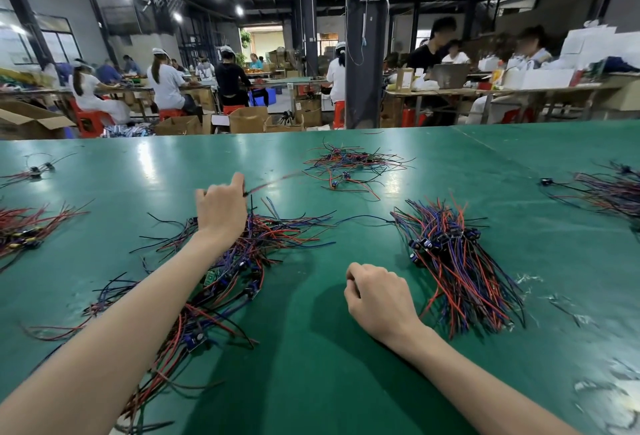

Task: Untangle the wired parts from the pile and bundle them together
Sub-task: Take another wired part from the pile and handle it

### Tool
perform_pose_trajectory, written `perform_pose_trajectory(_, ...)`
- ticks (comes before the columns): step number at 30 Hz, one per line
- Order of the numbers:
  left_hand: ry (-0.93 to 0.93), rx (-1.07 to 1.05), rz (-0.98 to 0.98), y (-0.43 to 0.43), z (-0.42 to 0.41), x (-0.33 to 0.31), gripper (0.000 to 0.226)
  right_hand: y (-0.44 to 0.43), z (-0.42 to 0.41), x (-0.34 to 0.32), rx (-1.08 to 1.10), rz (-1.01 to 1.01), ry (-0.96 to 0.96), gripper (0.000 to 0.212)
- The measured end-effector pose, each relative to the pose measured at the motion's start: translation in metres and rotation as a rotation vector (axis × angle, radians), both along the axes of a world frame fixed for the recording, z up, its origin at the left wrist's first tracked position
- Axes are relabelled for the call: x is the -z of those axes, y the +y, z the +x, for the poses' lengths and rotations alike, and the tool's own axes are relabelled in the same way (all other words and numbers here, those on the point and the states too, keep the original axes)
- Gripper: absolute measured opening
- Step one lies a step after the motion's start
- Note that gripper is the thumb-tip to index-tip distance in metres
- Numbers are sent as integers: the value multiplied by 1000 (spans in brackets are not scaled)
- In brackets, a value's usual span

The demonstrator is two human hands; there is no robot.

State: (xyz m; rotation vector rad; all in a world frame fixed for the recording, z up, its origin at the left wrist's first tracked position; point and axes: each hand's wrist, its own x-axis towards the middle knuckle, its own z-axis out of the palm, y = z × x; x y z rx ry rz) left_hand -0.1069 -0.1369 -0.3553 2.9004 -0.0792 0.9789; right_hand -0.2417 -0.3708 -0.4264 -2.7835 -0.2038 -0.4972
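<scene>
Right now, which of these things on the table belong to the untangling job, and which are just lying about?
Job: tangled pile, wire pinched by left hand, neat bundle.
Lying about: left-edge wires, right-edge wires, cardboard boxes beyond the table.

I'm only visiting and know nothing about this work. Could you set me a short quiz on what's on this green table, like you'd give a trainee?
1. True or false: the left hand pinches a thin wire that stretches toward the far side of the table.
2. Where does the tidy bundle, with its wires roughly parallel, lie? A) under the left forearm; B) to the right of the right hand; C) at the table's far edge.
3. Fill in: the tangled pile below the left hand has red, blue and ___ wires.

Key: 1 true; 2 B; 3 black.
</scene>
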Motion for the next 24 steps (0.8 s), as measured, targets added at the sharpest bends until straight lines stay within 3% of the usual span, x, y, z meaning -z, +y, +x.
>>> perform_pose_trajectory(4, -224, 86, -172, -9, -12, -32, 32, 0, -1, -1, 1, 9, 2, 17)
perform_pose_trajectory(9, -359, 295, -495, -32, -45, -74, 24, 0, -1, -1, 10, 8, -2, 17)
perform_pose_trajectory(11, -259, 416, -726, -43, -58, -82, 19, 1, -2, -1, 22, 18, -29, 20)
perform_pose_trajectory(15, 231, 585, -1333, -69, -81, -62, 18, 1, -3, -2, 21, 141, -98, 24)
perform_pose_trajectory(17, 371, 583, -1438, -84, -92, -31, 18, -2, -3, -5, 16, 349, -82, 24)
perform_pose_trajectory(19, 444, 560, -1477, -98, -103, 3, 18, -4, -3, -10, -41, 710, -10, 25)
perform_pose_trajectory(21, 494, 531, -1418, -108, -111, 33, 21, -5, -3, -14, -74, 992, 66, 30)
perform_pose_trajectory(24, 577, 547, -1343, -115, -122, 51, 24, -6, 0, -17, -94, 1245, 172, 29)
